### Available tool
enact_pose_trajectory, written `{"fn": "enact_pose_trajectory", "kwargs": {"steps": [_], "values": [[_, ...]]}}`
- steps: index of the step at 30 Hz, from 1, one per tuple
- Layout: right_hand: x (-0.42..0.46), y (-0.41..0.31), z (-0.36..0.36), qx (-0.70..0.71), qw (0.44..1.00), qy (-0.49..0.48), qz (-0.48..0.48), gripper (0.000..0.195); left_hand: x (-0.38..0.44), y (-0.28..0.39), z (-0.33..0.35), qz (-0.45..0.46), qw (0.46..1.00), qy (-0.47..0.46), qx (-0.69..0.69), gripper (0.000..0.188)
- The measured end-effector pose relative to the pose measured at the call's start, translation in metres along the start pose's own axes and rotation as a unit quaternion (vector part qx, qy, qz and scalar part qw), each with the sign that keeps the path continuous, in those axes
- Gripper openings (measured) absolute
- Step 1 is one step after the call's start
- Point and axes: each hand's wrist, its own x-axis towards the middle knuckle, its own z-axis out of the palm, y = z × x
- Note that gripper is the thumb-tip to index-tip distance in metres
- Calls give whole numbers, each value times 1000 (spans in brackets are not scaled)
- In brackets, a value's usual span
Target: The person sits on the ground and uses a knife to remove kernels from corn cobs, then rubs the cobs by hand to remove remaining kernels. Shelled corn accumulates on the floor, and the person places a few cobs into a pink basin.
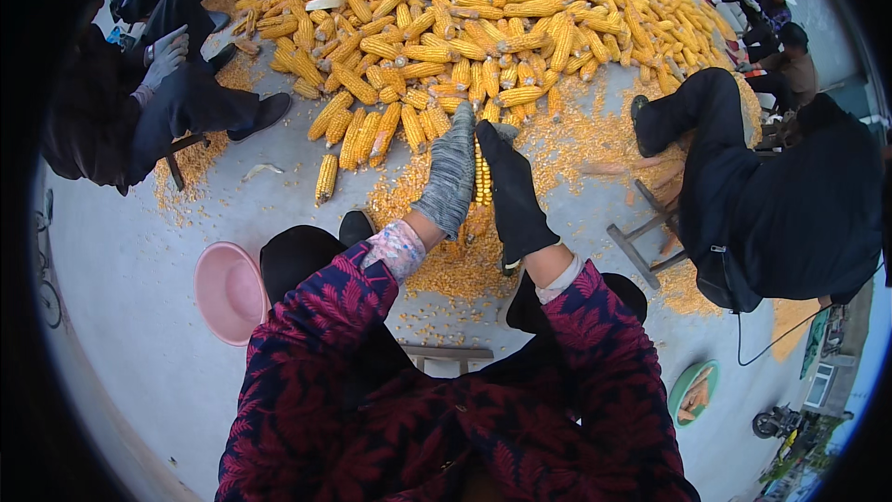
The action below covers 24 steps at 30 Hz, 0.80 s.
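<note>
My left hand (pixel 449 171), in a grey knitted glove, and my right hand (pixel 512 188), in a black glove, press from both sides on a yellow corn cob (pixel 482 178). The cob stands roughly lengthwise between the palms, its kernels showing in the gap. Both hands point away from me, fingers fairly straight. Loose kernels (pixel 449 272) lie on the floor beneath and around the hands. Just beyond the fingertips begins a large heap of corn cobs (pixel 446 52). A single cob (pixel 326 180) lies on the floor left of my left hand.
A pink basin (pixel 230 293) stands by my left knee. People in dark clothes sit left (pixel 188 104) and right (pixel 780 202), the right one beside a wooden stool (pixel 644 237). A green basin (pixel 695 390) with bare cobs is at the lower right. More people sit beyond, right.
</note>
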Motion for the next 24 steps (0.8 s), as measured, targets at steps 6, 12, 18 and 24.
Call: {"fn": "enact_pose_trajectory", "kwargs": {"steps": [6,12,18,24], "values": [[-2,2,3,92,994,45,30,32,-6,-11,6,29,997,52,-50,39],[-1,8,6,126,990,65,1,28,1,-14,-2,141,980,16,138,29],[-6,-1,3,-3,999,-28,-25,33,21,-37,-19,194,969,9,155,41],[3,27,-8,-10,997,19,-68,33,14,-43,-15,92,996,15,-2,39]]}}
